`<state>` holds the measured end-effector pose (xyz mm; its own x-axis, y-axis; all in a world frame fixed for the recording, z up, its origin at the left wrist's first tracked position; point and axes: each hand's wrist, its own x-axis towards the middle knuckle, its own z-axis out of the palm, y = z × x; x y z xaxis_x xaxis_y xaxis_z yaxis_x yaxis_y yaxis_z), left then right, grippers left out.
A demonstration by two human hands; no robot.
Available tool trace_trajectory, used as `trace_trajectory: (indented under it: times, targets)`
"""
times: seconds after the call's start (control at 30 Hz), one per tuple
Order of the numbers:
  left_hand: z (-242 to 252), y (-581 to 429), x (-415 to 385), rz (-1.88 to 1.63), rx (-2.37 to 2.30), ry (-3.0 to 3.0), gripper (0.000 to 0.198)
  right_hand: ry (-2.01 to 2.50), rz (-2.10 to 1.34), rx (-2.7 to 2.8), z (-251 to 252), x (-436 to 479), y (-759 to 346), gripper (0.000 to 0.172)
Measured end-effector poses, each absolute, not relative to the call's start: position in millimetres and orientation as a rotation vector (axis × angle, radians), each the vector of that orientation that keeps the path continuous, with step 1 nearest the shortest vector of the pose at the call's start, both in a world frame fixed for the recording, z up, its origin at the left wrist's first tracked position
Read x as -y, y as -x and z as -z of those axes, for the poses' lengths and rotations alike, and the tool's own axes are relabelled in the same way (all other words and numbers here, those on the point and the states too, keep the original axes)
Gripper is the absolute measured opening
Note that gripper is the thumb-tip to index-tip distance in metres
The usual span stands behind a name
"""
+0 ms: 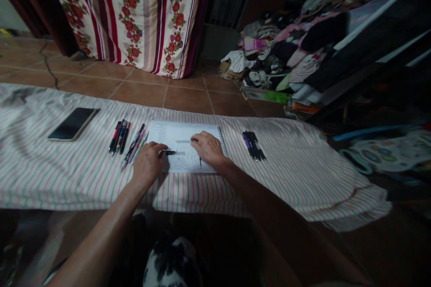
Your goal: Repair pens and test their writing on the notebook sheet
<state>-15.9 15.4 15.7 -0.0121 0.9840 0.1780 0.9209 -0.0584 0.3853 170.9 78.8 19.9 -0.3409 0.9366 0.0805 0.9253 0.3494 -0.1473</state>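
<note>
Looking down through the head camera, I find both hands working over a spiral notebook [188, 130] that lies open in the middle of the frame, on the cloth-covered desk [81, 170]. My left hand [148, 162], at the lower left of the page, has its thumb and fingers pinched together, gripping, as far as I can judge, the end of a black pen [171, 153]. The pen's long axis runs across the frame, pointing right from those fingertips, with a paler, greyish length at its far end. My right hand [208, 148] comes in from the lower right and sits a little higher on the page, fingers drawn together; a thin pale strip [182, 141] lies just left of its fingertips, and I cannot tell whether they hold it. The relation that matters is this: strip and pen lie nearly parallel, both sideways, the strip above the pen, the right hand nearer the strip and the left nearer the pen, with the gap between the hands spanning the page. Just left of the notebook I see a mixed bunch of pens [136, 144], beyond it a second bunch [119, 137], and right of centre a dark cluster [253, 145]; a phone [73, 123] lies farther left.
</note>
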Motion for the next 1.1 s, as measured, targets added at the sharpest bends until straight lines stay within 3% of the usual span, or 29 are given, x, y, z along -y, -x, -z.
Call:
trace_trajectory:
  times: [0.23,0.7,0.9,1.1]
  targets:
    - [-12,12,-14,-0.56,-1.993,-2.226,0.034,1.629,-0.145,2.517,-11,-93,-149,0.024]
    - [-6,3,-16,-0.559,-2.027,-2.243,0.024,1.594,-0.136,2.428,-15,-91,-152,0.022]
    - [-7,3,-17,-0.604,-2.019,-2.126,0.025,1.626,-0.489,2.066,-21,-85,-160,0.029]
    - [-9,4,-19,-0.726,-1.985,-1.975,0.029,1.35,-1.114,1.604,-19,-81,-171,0.022]
